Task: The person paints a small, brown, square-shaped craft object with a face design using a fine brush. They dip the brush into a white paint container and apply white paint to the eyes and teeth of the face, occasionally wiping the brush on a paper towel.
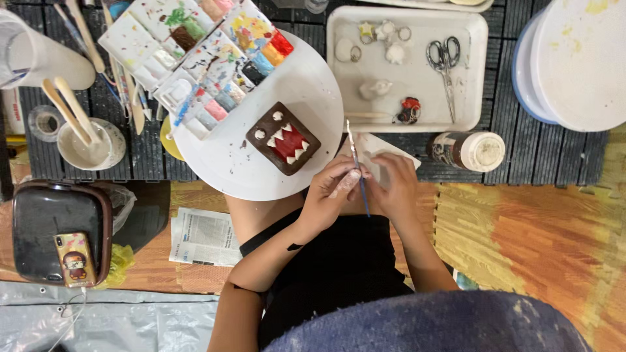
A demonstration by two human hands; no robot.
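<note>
A thin blue-handled paintbrush (356,163) stands between my two hands, bristles pointing away from me. My left hand (331,190) is closed around its shaft, with paint smears on the fingers. My right hand (393,182) is pressed against the left, fingers curled over a white sheet of paper (380,148). Just left of the hands, a brown square clay figure (283,138) with a red mouth and white teeth lies on a round white board (306,85).
A paint palette (195,52) overlaps the board's far side. A white tray (469,72) holds scissors (445,55) and small clay pieces. Nearby are a white-lidded jar (469,151), stacked plates (577,62), a bowl with wooden sticks (90,142), a phone (74,259) and newspaper (203,236).
</note>
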